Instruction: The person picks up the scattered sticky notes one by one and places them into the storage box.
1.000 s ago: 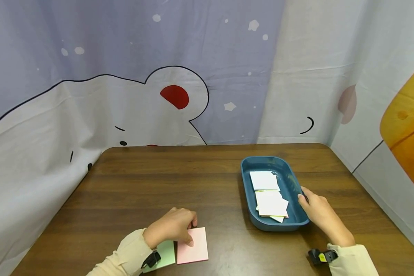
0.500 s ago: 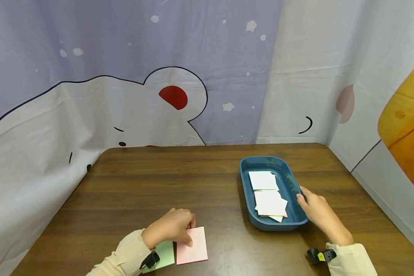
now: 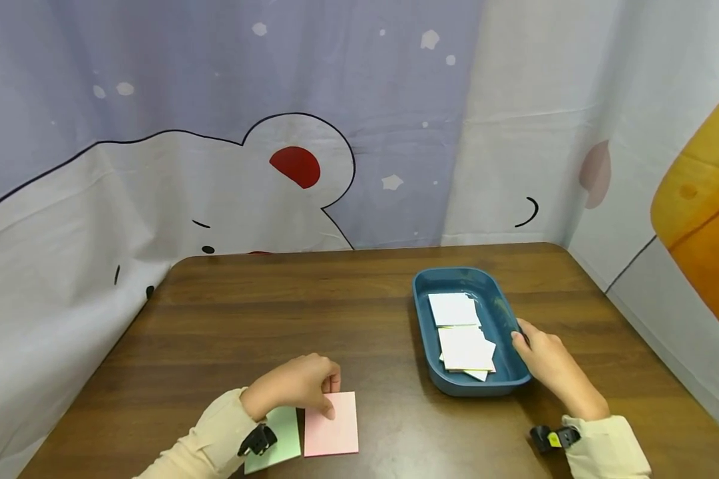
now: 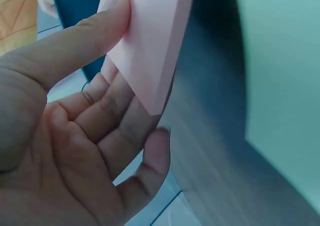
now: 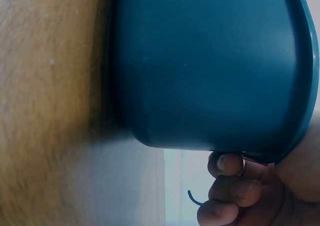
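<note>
My left hand [image 3: 299, 384] pinches a pink pad of sticky notes [image 3: 341, 426] by its far left part. In the left wrist view the thumb [image 4: 95, 30] lies on the pad's face and the other fingers are behind it. Just left of it, partly under my wrist, lies a light green sticky-note pad [image 3: 284, 439]. On the right, my right hand [image 3: 554, 369] grips the rim of a blue plastic tray [image 3: 425, 332], thumb on the inside. The right wrist view shows curled fingers [image 5: 232, 191] against the tray's outer wall.
Inside the tray lie several whitish paper pads [image 3: 467, 349], some overlapping and askew. Everything stands on a brown wooden table [image 3: 245, 313]. A printed curtain [image 3: 395, 100] hangs behind the table and along its sides.
The head view has shifted slightly, so everything sits a little farther left. My left thumb is a bit nearer the pink pad's far edge. The right hand keeps its hold on the tray.
</note>
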